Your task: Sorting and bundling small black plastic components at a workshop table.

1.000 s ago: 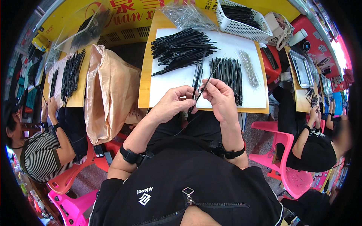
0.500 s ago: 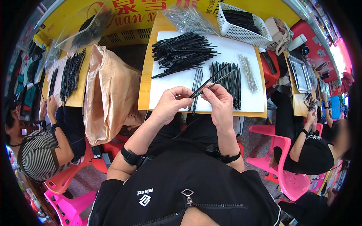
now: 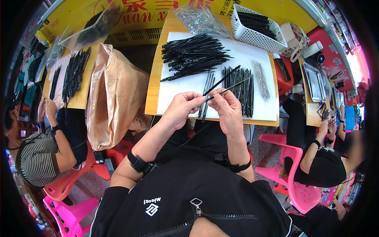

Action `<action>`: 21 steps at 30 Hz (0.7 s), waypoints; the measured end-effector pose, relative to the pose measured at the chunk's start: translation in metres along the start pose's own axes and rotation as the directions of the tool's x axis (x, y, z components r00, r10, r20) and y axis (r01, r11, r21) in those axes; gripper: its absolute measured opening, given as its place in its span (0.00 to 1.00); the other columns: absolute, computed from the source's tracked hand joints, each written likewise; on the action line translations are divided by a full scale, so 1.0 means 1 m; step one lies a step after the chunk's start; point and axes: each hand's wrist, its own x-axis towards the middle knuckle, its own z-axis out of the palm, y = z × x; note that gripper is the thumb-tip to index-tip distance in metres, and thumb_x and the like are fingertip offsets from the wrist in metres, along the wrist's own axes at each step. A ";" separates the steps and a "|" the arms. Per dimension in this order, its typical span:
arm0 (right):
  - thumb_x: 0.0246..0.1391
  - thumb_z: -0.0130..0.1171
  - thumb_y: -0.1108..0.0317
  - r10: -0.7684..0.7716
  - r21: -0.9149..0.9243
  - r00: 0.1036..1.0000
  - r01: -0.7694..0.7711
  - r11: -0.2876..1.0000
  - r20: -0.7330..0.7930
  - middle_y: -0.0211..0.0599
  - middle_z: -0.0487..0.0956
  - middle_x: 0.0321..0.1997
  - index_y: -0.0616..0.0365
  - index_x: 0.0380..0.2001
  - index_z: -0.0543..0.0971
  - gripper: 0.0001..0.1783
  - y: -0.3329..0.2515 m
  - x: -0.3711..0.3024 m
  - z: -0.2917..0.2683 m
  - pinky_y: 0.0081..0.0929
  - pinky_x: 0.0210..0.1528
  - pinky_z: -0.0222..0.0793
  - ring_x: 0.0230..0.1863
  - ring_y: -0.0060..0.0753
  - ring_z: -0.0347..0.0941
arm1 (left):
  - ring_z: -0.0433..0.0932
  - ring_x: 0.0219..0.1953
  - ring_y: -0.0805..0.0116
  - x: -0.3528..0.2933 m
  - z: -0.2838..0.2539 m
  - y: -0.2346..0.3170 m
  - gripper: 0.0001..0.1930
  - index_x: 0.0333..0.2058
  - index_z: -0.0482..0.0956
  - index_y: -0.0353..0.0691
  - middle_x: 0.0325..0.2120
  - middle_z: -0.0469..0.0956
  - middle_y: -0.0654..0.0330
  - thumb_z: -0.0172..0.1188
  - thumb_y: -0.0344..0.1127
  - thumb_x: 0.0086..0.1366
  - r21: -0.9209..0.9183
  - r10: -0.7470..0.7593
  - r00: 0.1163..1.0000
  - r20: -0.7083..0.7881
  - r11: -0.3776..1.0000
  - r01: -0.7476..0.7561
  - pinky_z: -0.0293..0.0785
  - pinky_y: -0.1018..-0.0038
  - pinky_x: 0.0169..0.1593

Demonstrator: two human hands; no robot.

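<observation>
Over the near edge of a white board [image 3: 177,103] both hands meet, fingertips close together. My left hand [image 3: 182,107] pinches a thin black stick [image 3: 222,79] that slants up to the right. Beside it, my right hand [image 3: 228,112] pinches a thinner stick with a greyish shaft [image 3: 237,85] and a dark lower end. What the sticks are, I cannot tell. Just beyond the fingers, a few black sticks [image 3: 207,82] lie upright. To their right is a row of black sticks [image 3: 241,94], and a large heap of them [image 3: 193,55] lies at the upper left.
Thin silvery wires [image 3: 260,81] lie at the board's right. Behind are a clear bag [image 3: 201,21] and a white perforated basket [image 3: 258,37] of black sticks. A tan bag [image 3: 114,94] stands left of the table. People sit on both sides, near pink chairs [image 3: 292,173].
The two sticks, crossed earlier, now point apart at their upper ends. My right fingers have shifted slightly down and left, and the greyish stick lies at a flatter angle.
</observation>
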 end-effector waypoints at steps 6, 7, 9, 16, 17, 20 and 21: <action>0.59 0.54 0.70 -0.007 0.009 1.000 0.007 1.000 0.019 0.34 0.78 0.36 0.63 0.38 0.76 0.08 0.002 0.001 -0.003 0.21 0.42 0.71 0.34 0.21 0.75 | 0.63 0.20 0.83 0.001 0.002 -0.002 0.08 0.29 0.77 0.37 0.18 0.71 0.70 0.65 0.34 0.58 0.009 0.029 0.999 -0.029 1.000 -0.029 0.57 0.86 0.25; 0.59 0.54 0.71 -0.055 -0.080 0.998 0.054 0.995 -0.013 0.34 0.78 0.35 0.65 0.38 0.76 0.08 0.003 0.000 -0.001 0.20 0.41 0.71 0.33 0.21 0.76 | 0.63 0.20 0.83 0.001 0.001 -0.003 0.08 0.29 0.77 0.37 0.18 0.71 0.70 0.65 0.34 0.58 0.008 0.029 0.999 -0.030 1.000 -0.029 0.57 0.86 0.25; 0.58 0.54 0.73 -0.104 -0.170 0.994 0.096 0.981 -0.040 0.34 0.78 0.33 0.66 0.37 0.76 0.07 0.003 -0.001 0.004 0.19 0.40 0.72 0.32 0.21 0.76 | 0.64 0.22 0.85 0.001 0.002 -0.004 0.08 0.29 0.77 0.36 0.21 0.73 0.70 0.65 0.34 0.58 0.064 0.111 0.993 -0.039 0.992 -0.108 0.60 0.86 0.26; 0.56 0.54 0.78 -0.268 -0.412 0.954 0.192 0.891 -0.135 0.34 0.79 0.30 0.68 0.36 0.76 0.06 0.006 -0.005 0.014 0.15 0.34 0.71 0.29 0.18 0.75 | 0.65 0.23 0.85 -0.002 0.010 -0.007 0.08 0.27 0.77 0.35 0.20 0.72 0.69 0.64 0.33 0.59 0.194 0.236 0.969 -0.077 0.957 -0.217 0.60 0.86 0.26; 0.56 0.54 0.78 -0.283 -0.410 0.948 0.201 0.890 -0.149 0.34 0.79 0.31 0.68 0.36 0.76 0.05 0.007 -0.006 0.014 0.14 0.33 0.71 0.28 0.17 0.74 | 0.65 0.23 0.85 -0.001 0.010 -0.008 0.08 0.27 0.77 0.35 0.20 0.73 0.69 0.64 0.33 0.58 0.214 0.219 0.972 -0.081 0.957 -0.198 0.61 0.85 0.26; 0.56 0.54 0.78 -0.295 -0.398 0.943 0.214 0.892 -0.153 0.32 0.78 0.31 0.69 0.37 0.76 0.07 0.010 -0.007 0.009 0.14 0.33 0.69 0.29 0.15 0.72 | 0.62 0.20 0.85 -0.002 0.012 -0.009 0.07 0.28 0.76 0.36 0.19 0.70 0.70 0.63 0.32 0.60 0.224 0.183 0.980 -0.075 0.961 -0.163 0.56 0.86 0.23; 0.56 0.54 0.78 -0.303 -0.400 0.939 0.218 0.890 -0.163 0.32 0.78 0.31 0.69 0.37 0.76 0.07 0.009 -0.006 0.009 0.14 0.33 0.69 0.29 0.15 0.72 | 0.59 0.18 0.86 0.000 0.014 -0.009 0.06 0.29 0.75 0.38 0.19 0.68 0.72 0.62 0.32 0.61 0.213 0.166 0.984 -0.064 0.966 -0.149 0.52 0.87 0.20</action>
